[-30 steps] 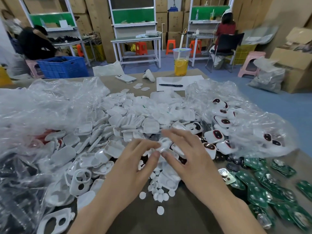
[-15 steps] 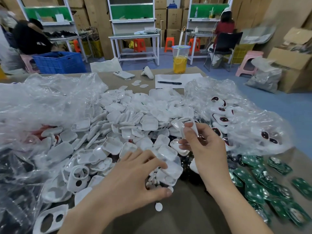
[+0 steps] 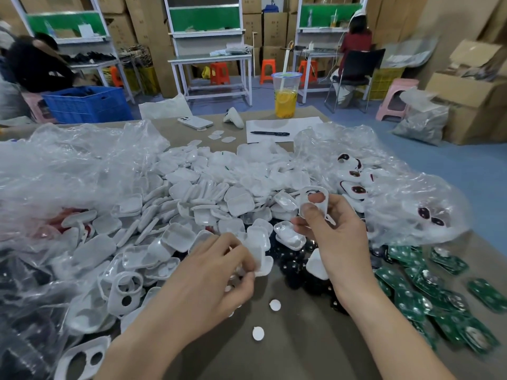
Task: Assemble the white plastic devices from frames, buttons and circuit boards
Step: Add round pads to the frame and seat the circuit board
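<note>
A white frame (image 3: 314, 200) was held upright in the right hand (image 3: 336, 237), pinched above the pile; the left hand (image 3: 216, 272) was closed among small round buttons (image 3: 274, 304), its catch unclear; one button should be seated squarely into the frame's opening.

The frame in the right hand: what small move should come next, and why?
Probably the left hand should pinch one round button and bring it up to the frame. The right hand holds the frame upright with its holes seemingly empty, a fingertip showing through one. The left hand is down among the small white buttons on the table, fingers curled; what it grips is blurred.
</note>
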`<control>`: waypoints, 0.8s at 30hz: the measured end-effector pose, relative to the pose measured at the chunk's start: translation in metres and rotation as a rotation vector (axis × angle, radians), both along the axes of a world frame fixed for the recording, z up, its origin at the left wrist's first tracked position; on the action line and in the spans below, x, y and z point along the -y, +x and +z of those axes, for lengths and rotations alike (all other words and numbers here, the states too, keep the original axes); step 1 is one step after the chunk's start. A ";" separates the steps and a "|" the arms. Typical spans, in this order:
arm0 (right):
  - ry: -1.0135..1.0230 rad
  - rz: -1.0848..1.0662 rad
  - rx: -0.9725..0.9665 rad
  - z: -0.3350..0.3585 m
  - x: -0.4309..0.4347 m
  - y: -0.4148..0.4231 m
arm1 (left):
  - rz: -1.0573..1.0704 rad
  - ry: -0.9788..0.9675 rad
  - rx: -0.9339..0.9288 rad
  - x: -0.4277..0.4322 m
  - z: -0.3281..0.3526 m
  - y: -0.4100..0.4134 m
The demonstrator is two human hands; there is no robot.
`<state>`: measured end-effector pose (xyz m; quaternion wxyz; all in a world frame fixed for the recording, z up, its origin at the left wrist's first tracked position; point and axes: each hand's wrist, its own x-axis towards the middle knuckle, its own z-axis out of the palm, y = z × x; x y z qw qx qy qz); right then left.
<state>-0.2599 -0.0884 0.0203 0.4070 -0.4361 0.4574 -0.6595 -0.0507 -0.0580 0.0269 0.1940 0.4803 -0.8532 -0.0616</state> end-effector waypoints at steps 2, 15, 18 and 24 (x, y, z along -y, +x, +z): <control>-0.003 -0.003 -0.003 0.000 0.000 0.000 | 0.040 -0.011 -0.003 0.001 0.001 0.000; 0.027 -0.038 0.016 -0.003 0.005 -0.003 | 0.096 -0.381 0.078 0.005 -0.007 -0.033; 0.033 -0.044 0.027 -0.003 0.005 -0.003 | 0.000 -0.356 0.233 0.007 -0.015 -0.051; 0.035 -0.032 0.023 -0.002 0.003 -0.006 | -0.073 -0.333 0.193 0.010 -0.014 -0.047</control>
